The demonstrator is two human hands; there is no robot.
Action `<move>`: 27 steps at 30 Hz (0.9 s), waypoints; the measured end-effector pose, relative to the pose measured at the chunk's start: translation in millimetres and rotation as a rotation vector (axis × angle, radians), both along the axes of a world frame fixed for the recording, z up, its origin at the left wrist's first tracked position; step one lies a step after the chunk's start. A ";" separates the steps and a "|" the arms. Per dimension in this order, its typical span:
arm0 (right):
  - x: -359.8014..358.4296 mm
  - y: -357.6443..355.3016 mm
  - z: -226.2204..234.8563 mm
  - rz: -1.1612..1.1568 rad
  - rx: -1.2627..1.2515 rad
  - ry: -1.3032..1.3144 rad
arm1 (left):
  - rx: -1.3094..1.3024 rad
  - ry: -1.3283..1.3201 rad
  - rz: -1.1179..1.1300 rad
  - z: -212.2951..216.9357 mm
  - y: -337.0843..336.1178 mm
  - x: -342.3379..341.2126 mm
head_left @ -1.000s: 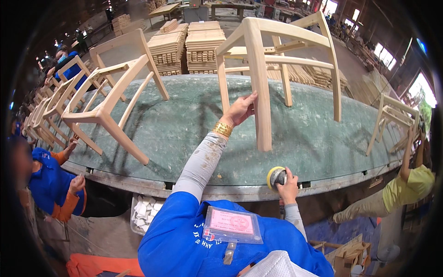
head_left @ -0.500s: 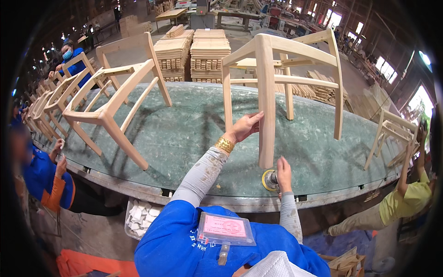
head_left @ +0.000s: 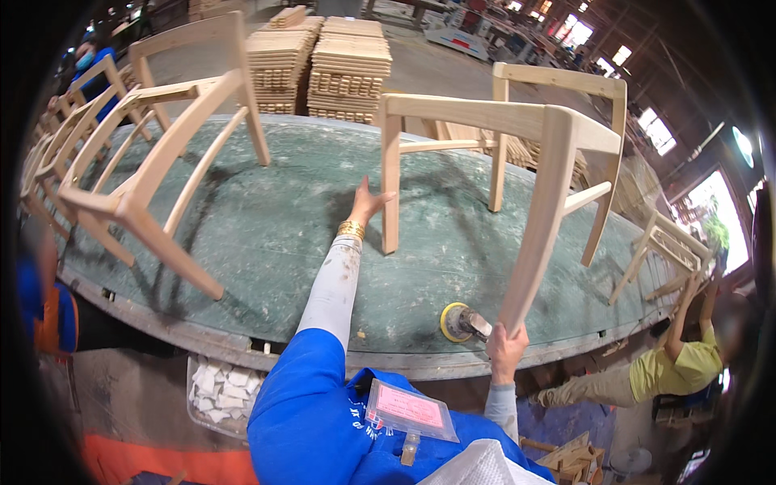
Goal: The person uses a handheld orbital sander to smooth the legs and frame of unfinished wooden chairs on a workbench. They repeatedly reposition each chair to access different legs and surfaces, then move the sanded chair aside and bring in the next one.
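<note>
A pale unfinished wooden chair frame (head_left: 485, 117) stands on the dusty green table (head_left: 283, 234), legs down, tipped toward me. My right hand (head_left: 505, 349) is closed round the bottom end of its nearest leg at the table's front edge. My left hand (head_left: 368, 202) reaches out over the table with fingers spread, thumb next to another leg of the same frame; I cannot tell whether it touches. A round sander with a yellow pad (head_left: 462, 322) lies on the table just left of my right hand, held by nobody.
A second bare chair frame (head_left: 153, 186) lies tilted on the table's left, more behind it. Stacks of wooden parts (head_left: 347, 65) rise beyond the table. A person in blue (head_left: 40, 315) is at left, one in yellow-green (head_left: 687, 364) at right. A tub of white scraps (head_left: 218, 388) sits below.
My right hand has let go of the sander, which now lies on the table, and has taken the near leg. The frame has swung closer; my left hand moved to another leg.
</note>
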State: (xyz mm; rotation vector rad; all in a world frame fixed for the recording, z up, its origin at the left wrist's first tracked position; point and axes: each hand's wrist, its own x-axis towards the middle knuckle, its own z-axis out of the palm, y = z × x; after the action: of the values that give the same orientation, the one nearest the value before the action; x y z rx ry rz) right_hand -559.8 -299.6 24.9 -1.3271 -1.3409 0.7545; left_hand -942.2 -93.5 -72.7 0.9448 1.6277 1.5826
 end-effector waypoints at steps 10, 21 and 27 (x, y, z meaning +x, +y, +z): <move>99.4 26.7 59.8 0.018 0.031 -0.050 | 0.195 -0.403 -0.189 22.9 -20.8 68.6; 193.4 123.4 98.6 0.394 -0.059 0.133 | 0.371 -0.090 -0.007 152.6 -144.3 89.7; 200.7 154.2 49.9 0.335 -0.298 0.439 | 0.322 -0.003 -0.048 227.8 -184.1 127.1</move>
State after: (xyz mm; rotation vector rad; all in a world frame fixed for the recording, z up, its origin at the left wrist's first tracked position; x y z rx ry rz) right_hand -359.2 -145.4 74.8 -1.0803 -1.1299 1.4316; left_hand -815.1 -277.6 155.2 1.1349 1.3593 1.8458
